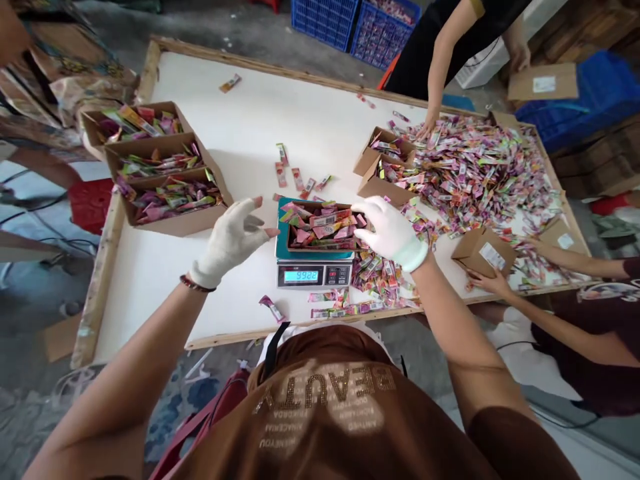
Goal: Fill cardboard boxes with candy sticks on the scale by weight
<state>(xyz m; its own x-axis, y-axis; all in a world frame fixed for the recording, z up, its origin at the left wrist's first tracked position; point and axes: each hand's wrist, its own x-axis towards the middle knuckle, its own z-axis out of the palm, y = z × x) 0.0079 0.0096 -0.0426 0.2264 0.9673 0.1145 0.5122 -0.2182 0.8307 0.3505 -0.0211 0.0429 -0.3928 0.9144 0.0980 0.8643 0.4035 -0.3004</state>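
A small digital scale (314,273) stands near the front edge of the white table (260,127). On its teal platform sits an open cardboard box (320,227) filled with colourful candy sachets. My left hand (231,241), in a white glove, hovers just left of the box with fingers spread and nothing in it. At the box's right end, my gloved right hand (391,232) reaches down with its fingers touching the sachets and the box edge. Whether it grips anything there is hidden.
Three filled boxes (160,167) line the table's left. A large sachet heap (475,173) covers the right side, with open boxes (383,170) beside it. One person's hand (427,127) reaches into the heap from the far side; another person holds a closed box (483,252) at right. Blue crates (350,23) stand behind.
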